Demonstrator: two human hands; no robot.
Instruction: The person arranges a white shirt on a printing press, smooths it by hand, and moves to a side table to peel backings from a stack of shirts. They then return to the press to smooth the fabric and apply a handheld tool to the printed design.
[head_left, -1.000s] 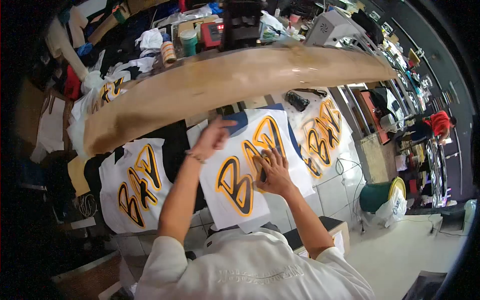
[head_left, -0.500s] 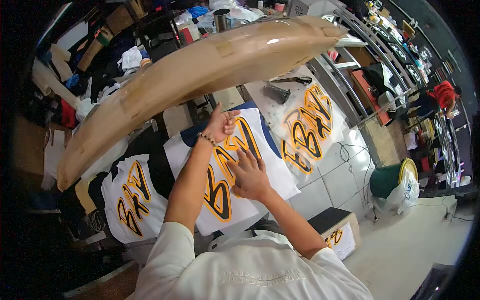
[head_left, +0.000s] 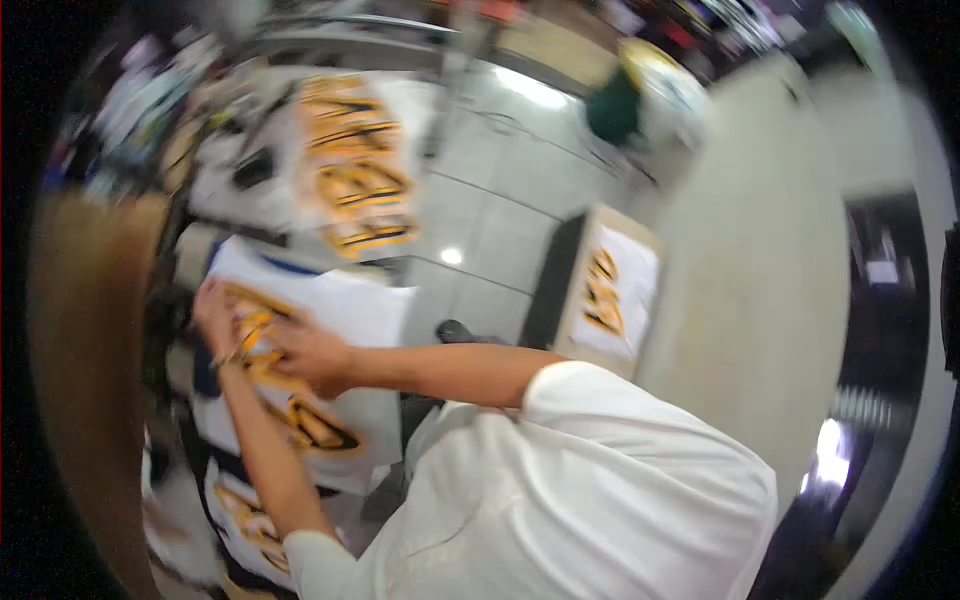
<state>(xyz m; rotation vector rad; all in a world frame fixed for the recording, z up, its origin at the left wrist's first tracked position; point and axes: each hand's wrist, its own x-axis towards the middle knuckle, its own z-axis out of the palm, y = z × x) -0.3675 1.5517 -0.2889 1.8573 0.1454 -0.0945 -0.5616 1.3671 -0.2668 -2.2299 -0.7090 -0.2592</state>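
A white shirt-like fabric piece with bold black and orange lettering lies in front of me, a navy part showing at its far edge. Over its far left side is my left hand, a beaded bracelet at the wrist, its blurred fingers stretched out near the edge. My right hand rests low over the lettering, fingers extended and apart, partly smeared by motion. Neither hand shows anything held. Below, at the near left, a second white piece bears the same kind of print.
A printed sheet with similar lettering lies on the surface beyond. To the right, a box carries another printed white piece. A green bucket with a white plastic bag stands on the tiled floor. A brown wrapped form borders the left.
My view has swung to the right, so the fabric and hands now appear further left. My left hand has come down to the fabric's far left side; my right hand stays over the print.
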